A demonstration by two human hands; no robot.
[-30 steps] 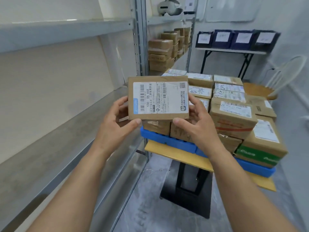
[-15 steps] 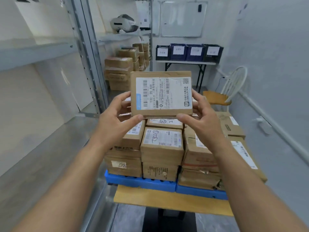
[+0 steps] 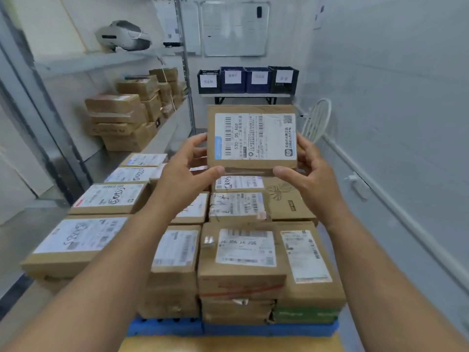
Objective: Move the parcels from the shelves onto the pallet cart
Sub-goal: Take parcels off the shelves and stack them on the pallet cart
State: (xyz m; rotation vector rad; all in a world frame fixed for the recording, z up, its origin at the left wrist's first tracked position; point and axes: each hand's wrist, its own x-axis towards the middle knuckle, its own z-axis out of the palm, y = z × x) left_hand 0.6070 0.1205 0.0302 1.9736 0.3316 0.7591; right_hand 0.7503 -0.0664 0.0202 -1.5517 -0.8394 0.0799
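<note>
Gripping a flat cardboard parcel (image 3: 251,138) between them, the left hand (image 3: 181,177) and right hand (image 3: 313,175) hold it up in the air. Their thumbs press its near edge and their fingers curl round its two sides. Below the hands, stacked parcels (image 3: 241,252) cover the blue-decked pallet cart (image 3: 162,326). Left of the left hand, metal shelves (image 3: 167,133) carry more brown boxes (image 3: 114,118). Beyond the hands, labelled crates (image 3: 247,80) sit on a table under a whiteboard (image 3: 234,29), and a white chair (image 3: 317,120) stands past the right hand. The held parcel is brown and taped along its near edge. A white shipping label with barcodes nearly covers its upper face.
</note>
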